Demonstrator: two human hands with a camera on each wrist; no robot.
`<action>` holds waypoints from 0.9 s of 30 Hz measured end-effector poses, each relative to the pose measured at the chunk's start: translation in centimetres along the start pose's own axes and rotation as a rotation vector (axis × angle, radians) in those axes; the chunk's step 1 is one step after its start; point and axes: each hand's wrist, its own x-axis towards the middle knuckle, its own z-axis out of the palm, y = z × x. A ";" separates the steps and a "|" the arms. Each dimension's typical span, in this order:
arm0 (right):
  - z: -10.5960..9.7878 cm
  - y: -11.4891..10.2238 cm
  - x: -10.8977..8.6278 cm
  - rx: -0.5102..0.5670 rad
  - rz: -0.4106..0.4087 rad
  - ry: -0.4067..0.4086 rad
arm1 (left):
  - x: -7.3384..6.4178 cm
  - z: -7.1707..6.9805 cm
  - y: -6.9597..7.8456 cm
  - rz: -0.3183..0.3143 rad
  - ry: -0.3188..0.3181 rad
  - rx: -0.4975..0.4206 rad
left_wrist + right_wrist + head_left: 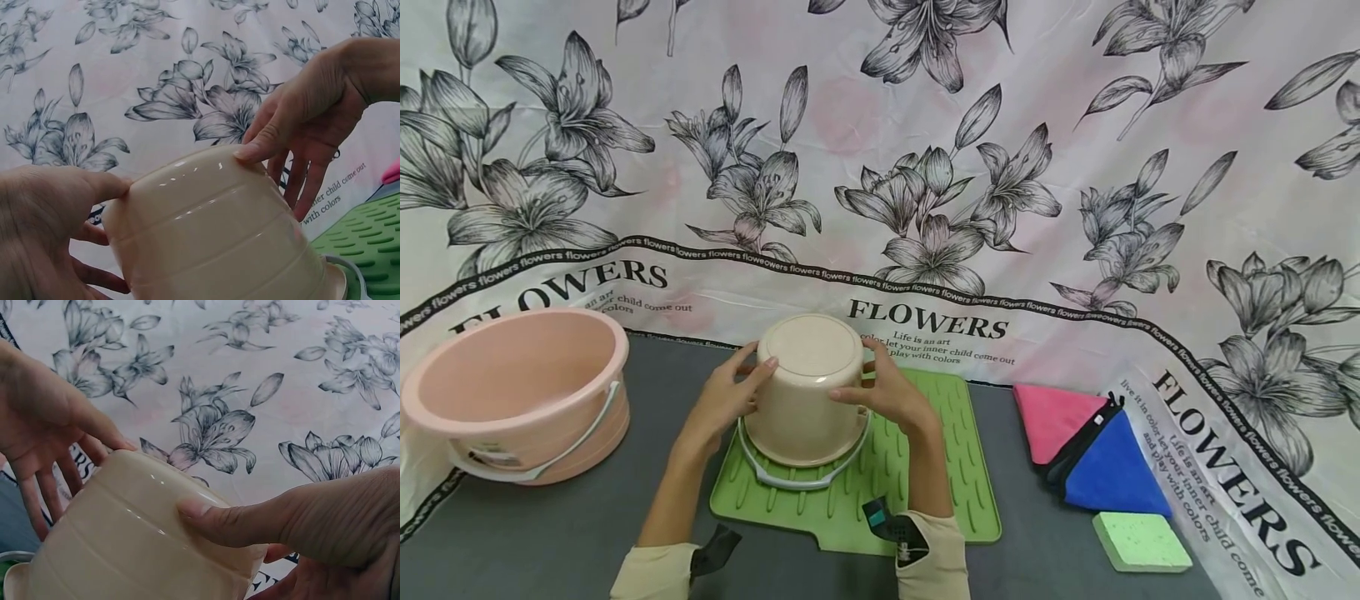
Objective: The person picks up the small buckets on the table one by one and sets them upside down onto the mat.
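A cream bucket [808,408] stands upside down on a green ribbed drying mat [925,467], its flat base facing up and its grey handle [797,482] lying round the rim at the front. My left hand [730,396] holds the bucket's left side near the base, thumb tip at the upper edge and fingers round behind. On the other side my right hand [895,392] grips it, the thumb [231,519] pressed along the wall and the other fingers partly hidden behind. Both wrist views show the bucket's smooth, ridged wall between the two hands.
A larger pink bucket [520,392] stands upright at the left, its handle hanging in front. At the right lie a folded pink cloth [1056,417], a blue cloth [1112,467] with a black edge, and a light green sponge [1142,542]. A flower-printed sheet [925,250] hangs behind.
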 end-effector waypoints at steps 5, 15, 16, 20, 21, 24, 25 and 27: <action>0.1 0.1 0.1 -0.002 -0.006 0.008 | 0.1 -0.1 0.0 -0.008 0.004 -0.003; 0.0 0.3 0.1 -0.002 -0.015 -0.030 | -0.3 0.2 0.4 0.031 0.013 0.065; -0.1 0.3 0.1 -0.003 -0.015 -0.029 | -0.3 0.2 0.4 0.038 0.018 0.084; -0.1 0.2 0.2 -0.025 -0.021 -0.012 | -0.2 0.5 0.5 0.052 0.028 0.117; 0.0 0.2 0.2 -0.035 -0.029 0.000 | -0.2 0.5 0.4 0.051 0.027 0.119; 0.1 -0.1 0.4 -0.061 -0.070 0.067 | -0.2 0.4 0.3 0.052 0.031 0.121; 0.2 -0.2 0.4 -0.062 -0.096 0.102 | -0.2 0.4 0.3 0.055 0.033 0.123; 0.3 -0.3 0.6 -0.037 -0.161 0.157 | -0.2 0.4 0.3 0.058 0.037 0.125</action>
